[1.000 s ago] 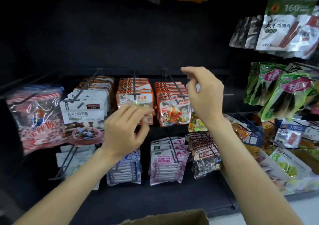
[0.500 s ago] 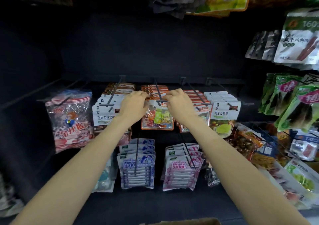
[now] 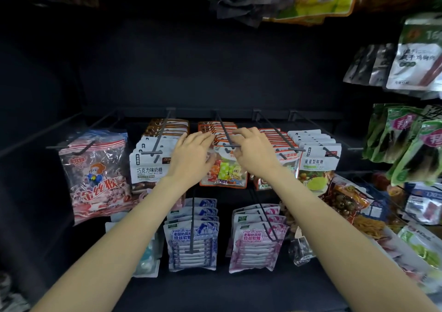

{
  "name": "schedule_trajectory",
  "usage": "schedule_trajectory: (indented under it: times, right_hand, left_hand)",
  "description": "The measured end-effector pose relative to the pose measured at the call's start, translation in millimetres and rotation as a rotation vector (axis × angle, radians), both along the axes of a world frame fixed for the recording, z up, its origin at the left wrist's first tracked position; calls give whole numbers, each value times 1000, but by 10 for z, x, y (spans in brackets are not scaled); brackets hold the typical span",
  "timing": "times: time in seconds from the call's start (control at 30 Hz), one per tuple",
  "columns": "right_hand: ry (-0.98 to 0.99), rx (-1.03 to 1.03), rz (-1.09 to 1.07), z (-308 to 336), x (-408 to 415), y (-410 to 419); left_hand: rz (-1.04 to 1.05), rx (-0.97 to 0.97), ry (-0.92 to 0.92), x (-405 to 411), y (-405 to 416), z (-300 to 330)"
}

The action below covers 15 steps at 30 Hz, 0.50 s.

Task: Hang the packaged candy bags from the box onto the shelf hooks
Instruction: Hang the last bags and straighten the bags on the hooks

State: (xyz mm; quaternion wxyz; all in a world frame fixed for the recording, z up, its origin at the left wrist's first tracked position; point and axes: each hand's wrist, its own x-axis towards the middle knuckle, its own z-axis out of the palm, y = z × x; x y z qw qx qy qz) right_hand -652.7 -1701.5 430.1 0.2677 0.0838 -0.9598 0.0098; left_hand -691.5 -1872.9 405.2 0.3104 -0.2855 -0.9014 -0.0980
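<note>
Both hands at the front orange-edged candy bag on the middle hook.
Left hand [image 3: 191, 158] and right hand [image 3: 253, 153] covered the candy bag [image 3: 224, 170] top on the hook [image 3: 224, 132]; fingers curled at its header, actual grip could not be told.

left grip [image 3: 191, 158]: bare, no glove | right grip [image 3: 253, 153]: bare; forearms unsleeved

Retail shop, snack and candy aisle. Dark display shelf [image 3: 215, 72] fitted with rows of metal peg hooks [image 3: 224, 130]. Identical printed candy bags [image 3: 224, 170] hang in stacked rows, one product per hook. Lower row: blue pouches [image 3: 191, 237] beside pink pouches [image 3: 253, 237]. Right edge: green snack packs [image 3: 404, 141], white jerky packs [image 3: 416, 65]. More packs hang from top edge.
</note>
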Motion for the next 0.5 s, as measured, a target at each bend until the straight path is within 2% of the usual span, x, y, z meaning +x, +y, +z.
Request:
schedule_trajectory:
  times: [0.13,0.23,0.5]
  right_hand:
    - [3,23,3,-92,3,-18]
    - [41,39,1,-145,12,7]
    - [-27,-179,49,-32,-60,14]
  left_hand:
    - [9,-34,-66,-31,63,-19]
    - [-17,14,-39,-23,70,-49]
    - [-75,152,-44,-27,67,11]
